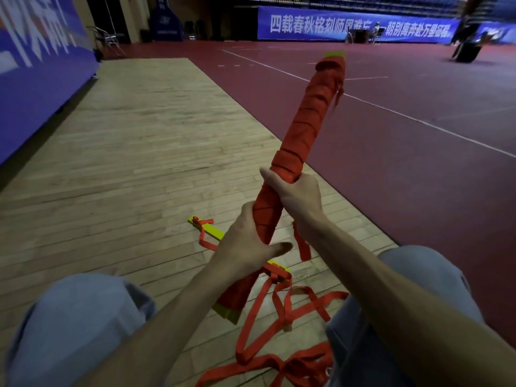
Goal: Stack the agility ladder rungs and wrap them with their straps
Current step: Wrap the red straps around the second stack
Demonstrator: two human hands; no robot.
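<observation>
A long bundle of yellow ladder rungs (pixel 307 118), wound almost end to end in orange strap, tilts up and away from me; yellow shows at its far tip and near end. My left hand (pixel 248 241) grips the bundle low down, thumb stretched to the right. Just above, my right hand (pixel 296 194) curls round the bundle, and a short strap end hangs under its wrist. One loose yellow rung (pixel 208 229) lies on the wood floor behind my left hand, strap threaded through it. Loose orange straps (pixel 279 331) lie tangled on the floor between my knees.
I sit on a pale wood floor (pixel 125 163) with my knees in light blue trousers at both sides. Dark red court flooring (pixel 391 113) with white lines lies to the right. A blue banner wall (pixel 39 65) runs along the left; chairs stand far back.
</observation>
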